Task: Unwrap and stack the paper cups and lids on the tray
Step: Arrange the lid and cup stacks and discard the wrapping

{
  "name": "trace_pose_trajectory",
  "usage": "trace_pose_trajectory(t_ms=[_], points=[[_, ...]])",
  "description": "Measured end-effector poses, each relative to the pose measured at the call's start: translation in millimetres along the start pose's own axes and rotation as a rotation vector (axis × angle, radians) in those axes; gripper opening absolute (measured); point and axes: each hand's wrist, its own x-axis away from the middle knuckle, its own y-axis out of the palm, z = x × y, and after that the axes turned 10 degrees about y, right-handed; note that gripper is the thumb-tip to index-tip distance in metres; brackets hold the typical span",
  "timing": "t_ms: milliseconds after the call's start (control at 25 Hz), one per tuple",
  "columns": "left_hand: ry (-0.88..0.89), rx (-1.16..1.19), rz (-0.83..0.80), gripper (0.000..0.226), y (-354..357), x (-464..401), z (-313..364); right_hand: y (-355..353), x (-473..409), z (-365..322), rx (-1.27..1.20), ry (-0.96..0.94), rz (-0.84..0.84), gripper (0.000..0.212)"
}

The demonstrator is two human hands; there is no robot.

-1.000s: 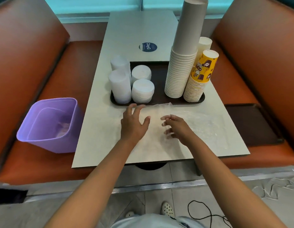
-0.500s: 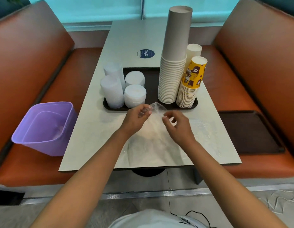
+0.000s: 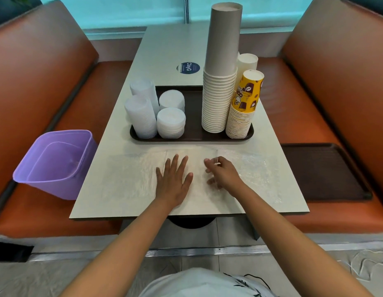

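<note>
Plastic wrap now flat under left hand.

**One head camera, looking down**

A single wide view from the person's head faces forward and down over the table. Both forearms reach in from the bottom edge; the tray sits mid-frame, close.

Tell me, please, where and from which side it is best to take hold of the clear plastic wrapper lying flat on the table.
Probably at its far edge near the tray, pinched from above. The plastic wrapper lies flat, so only an edge can be lifted. The left hand presses it flat; the right hand has its fingers curled on the film beside it.
</note>
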Motion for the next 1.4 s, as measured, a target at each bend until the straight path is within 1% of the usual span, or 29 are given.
trace_pose_trajectory(t_ms=[80,200,320,360,480,520,600,720,840,960,1000,1040,1120,1160,1200,1240,1280,1400], points=[[-0.026,-0.093,-0.057,0.058,0.8,-0.1,-1.8,-0.2,-2.8,2.7,0.060,-0.031,0.029,0.015],[-0.060,-0.130,-0.078,0.062,-1.2,-0.8,-3.2,-16.9,-8.0,6.1,0.116,-0.021,0.119,0.015],[-0.055,-0.145,-0.075,0.062,-2.5,0.3,-3.5,-26.0,-10.4,10.3,0.046,0.011,0.076,0.017],[-0.051,-0.146,-0.076,0.062,-2.3,0.4,-2.8,-25.3,-11.9,7.9,0.011,0.023,0.065,0.020],[-0.042,-0.151,-0.078,0.061,-2.1,1.2,-1.8,-18.2,-23.5,-12.6,-0.042,0.060,0.036,0.037],[-0.038,-0.155,-0.080,0.061,-2.4,1.2,-2.1,-14.6,-28.0,-21.0,-0.066,0.094,0.031,0.039],[-0.024,-0.160,-0.084,0.061,-2.0,1.6,-4.1,-4.6,-35.3,-31.0,-0.145,0.170,0.035,0.034],[-0.018,-0.149,-0.074,0.062,-0.7,1.4,-5.5,2.7,-40.5,-30.9,-0.263,0.219,0.092,0.022],[-0.026,-0.149,-0.071,0.062,0.2,1.4,-7.0,-7.0,-43.5,-31.6,-0.511,0.266,0.164,0.010],[-0.026,-0.149,-0.071,0.062,1.5,1.3,-8.0,-15.8,-43.5,-29.9,-0.787,0.378,0.210,0.009],[-0.026,-0.146,-0.067,0.062,1.7,1.3,-7.8,-17.5,-40.8,-28.6,-0.796,0.404,0.188,0.014],[-0.027,-0.147,-0.066,0.062,1.7,1.6,-7.6,-19.8,-36.4,-28.5,-0.723,0.420,0.142,0.022],[-0.026,-0.152,-0.068,0.062,1.2,1.5,-7.2,-22.4,-28.7,-31.6,-0.377,0.430,0.036,0.043],[-0.023,-0.149,-0.067,0.063,0.5,0.9,-7.2,-22.3,-28.3,-33.7,-0.203,0.419,0.013,0.046],[-0.021,-0.143,-0.064,0.063,-0.2,0.4,-7.1,-21.7,-29.5,-35.6,-0.095,0.388,0.018,0.041],[-0.017,-0.137,-0.060,0.063,-0.6,-0.3,-6.7,-21.3,-33.0,-38.4,-0.078,0.335,0.050,0.030],[-0.012,-0.134,-0.060,0.063,-1.0,-0.9,-6.3,-22.3,-35.8,-41.7,-0.142,0.285,0.093,0.020],[-0.015,-0.124,-0.070,0.062,-0.2,0.6,-7.1,-35.4,-46.4,-41.3,-0.470,0.185,0.298,0.010]])
